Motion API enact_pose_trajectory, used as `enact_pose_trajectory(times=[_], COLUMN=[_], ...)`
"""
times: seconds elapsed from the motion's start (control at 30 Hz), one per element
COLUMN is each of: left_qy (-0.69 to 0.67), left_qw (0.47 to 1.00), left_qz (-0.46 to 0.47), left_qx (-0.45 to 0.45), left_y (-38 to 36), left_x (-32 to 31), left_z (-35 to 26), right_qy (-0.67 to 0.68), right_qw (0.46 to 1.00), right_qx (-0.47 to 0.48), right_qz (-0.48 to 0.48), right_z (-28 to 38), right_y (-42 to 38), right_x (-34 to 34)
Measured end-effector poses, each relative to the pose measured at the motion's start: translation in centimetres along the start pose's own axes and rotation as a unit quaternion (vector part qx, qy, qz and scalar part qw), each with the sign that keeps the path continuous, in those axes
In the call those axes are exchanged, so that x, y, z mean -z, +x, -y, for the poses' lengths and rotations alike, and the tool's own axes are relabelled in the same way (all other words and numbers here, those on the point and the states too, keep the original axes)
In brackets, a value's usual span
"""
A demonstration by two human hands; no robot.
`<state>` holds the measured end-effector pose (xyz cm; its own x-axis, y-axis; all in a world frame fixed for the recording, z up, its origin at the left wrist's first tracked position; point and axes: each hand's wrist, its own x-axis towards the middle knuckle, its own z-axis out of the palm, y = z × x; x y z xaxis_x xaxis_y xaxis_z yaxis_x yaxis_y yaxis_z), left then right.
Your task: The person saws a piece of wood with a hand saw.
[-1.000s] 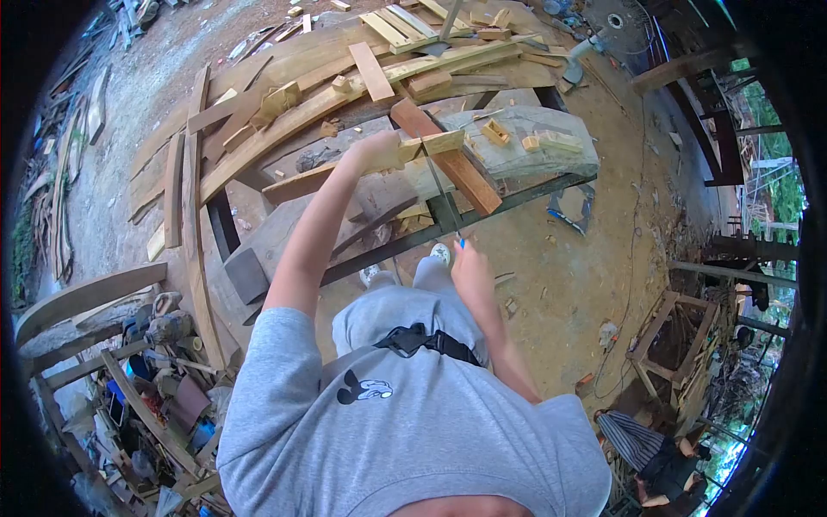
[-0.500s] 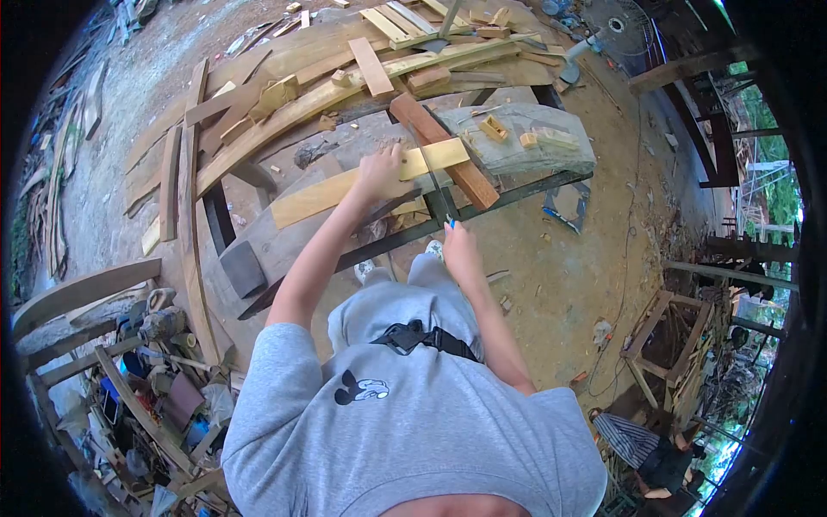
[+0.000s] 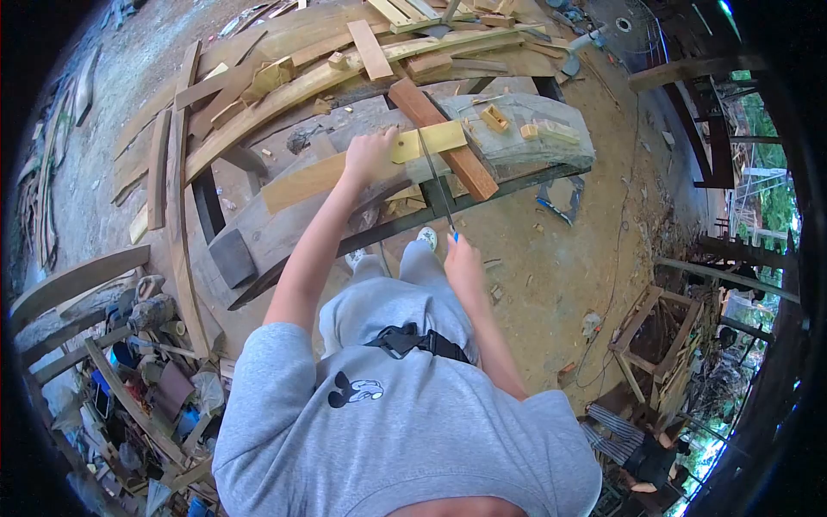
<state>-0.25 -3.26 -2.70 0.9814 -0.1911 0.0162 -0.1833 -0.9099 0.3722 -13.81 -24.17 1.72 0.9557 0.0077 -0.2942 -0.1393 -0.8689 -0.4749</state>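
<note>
A pale yellow wooden board (image 3: 306, 183) lies on a grey wooden bench (image 3: 284, 211), its right end resting across a reddish-brown beam (image 3: 472, 172). My left hand (image 3: 370, 157) is closed over the board's middle, pressing on it. In my right hand (image 3: 465, 263) is the blue handle of a handsaw; the fingers are wrapped around it. The thin dark saw blade (image 3: 438, 183) runs away from me and crosses the board, just left of the beam. Whether the blade has cut into the wood I cannot make out.
Small wood blocks (image 3: 494, 121) sit on the bench's right part. Long planks (image 3: 301, 95) are piled beyond it. Scrap and clutter (image 3: 164, 388) fill the lower left. A wooden frame (image 3: 650, 336) stands at right, near another person (image 3: 646, 457). A fan is at upper right.
My right hand has drawn the saw slightly toward me. The left hand stays on the board. The whole view has shifted a little.
</note>
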Motion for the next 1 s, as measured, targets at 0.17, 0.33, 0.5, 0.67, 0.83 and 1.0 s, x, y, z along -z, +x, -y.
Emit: enact_pose_trajectory(times=[0.17,0.33,0.5,0.67,0.83,1.0], left_qy=[-0.001,-0.004,-0.001,0.148,0.092,-0.034], left_qw=[1.000,1.000,1.000,0.980,0.984,0.992], left_qz=[-0.027,-0.015,0.011,-0.136,-0.003,0.009], left_qx=[-0.012,0.020,0.018,-0.017,0.151,0.123], left_y=[-0.2,-0.1,0.1,-1.8,-4.4,-4.1], left_x=[-1.0,-0.5,-0.2,-1.1,2.5,2.2], left_z=[0.1,0.1,0.3,2.0,4.7,5.7], right_qy=[0.020,0.026,0.029,0.019,0.025,0.029], right_qw=[0.997,0.999,0.999,1.000,1.000,0.999], right_qx=[0.066,0.038,0.037,0.011,0.005,0.009], right_qz=[-0.040,-0.025,-0.025,-0.018,-0.009,-0.010], right_z=[1.6,2.6,-1.2,-0.2,-0.6,0.6], right_y=[6.1,6.1,1.0,0.4,0.1,0.1], right_x=[-0.9,-0.8,-0.4,0.9,-0.6,-1.0])
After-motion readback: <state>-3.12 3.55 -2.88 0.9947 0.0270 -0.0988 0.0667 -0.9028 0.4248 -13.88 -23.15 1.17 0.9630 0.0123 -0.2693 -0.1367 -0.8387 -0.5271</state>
